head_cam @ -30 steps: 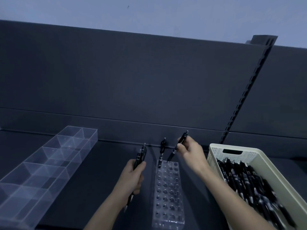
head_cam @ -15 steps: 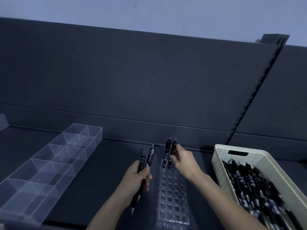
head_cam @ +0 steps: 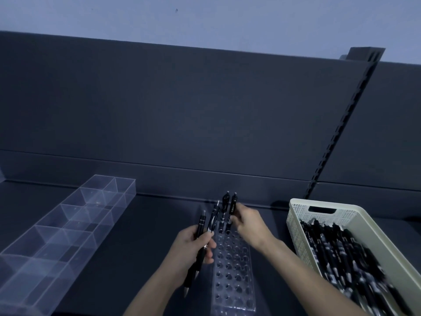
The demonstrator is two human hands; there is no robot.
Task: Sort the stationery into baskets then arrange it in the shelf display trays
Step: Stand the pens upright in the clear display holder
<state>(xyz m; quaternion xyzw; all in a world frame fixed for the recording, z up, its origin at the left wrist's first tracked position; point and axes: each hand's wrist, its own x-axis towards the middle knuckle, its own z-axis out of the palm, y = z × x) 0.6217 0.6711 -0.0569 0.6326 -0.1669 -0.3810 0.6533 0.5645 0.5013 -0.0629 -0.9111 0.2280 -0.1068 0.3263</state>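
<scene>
Surface: we see a dark matte shelf board, dimly lit, carrying everything here.
Room: a dark flat back panel rises from the board's far edge, with a pale wall above it. A black slotted upright climbs from the far right.
Left edge: a long clear acrylic compartment tray runs from the near left corner toward the far edge.
Right edge: a cream perforated plastic basket with a handle slot sits here. It holds a heap of black pens, blurred toward the near end.
Middle: a clear acrylic pen stand drilled with rows of round holes lies between tray and basket, reaching from the near edge toward the far one.
Standing pens: a black click pen stands upright in the stand's farthest row. A second black click pen stands just beside it.
Right hand: we find its fingertips pinching the second pen's barrel, above the stand's far end.
Left hand: its fingers are curled round two more black pens, tips pointing down, just left of the stand.
In the way: the left hand's fingers overlap the stand's left edge. The right forearm crosses the gap between stand and basket.
</scene>
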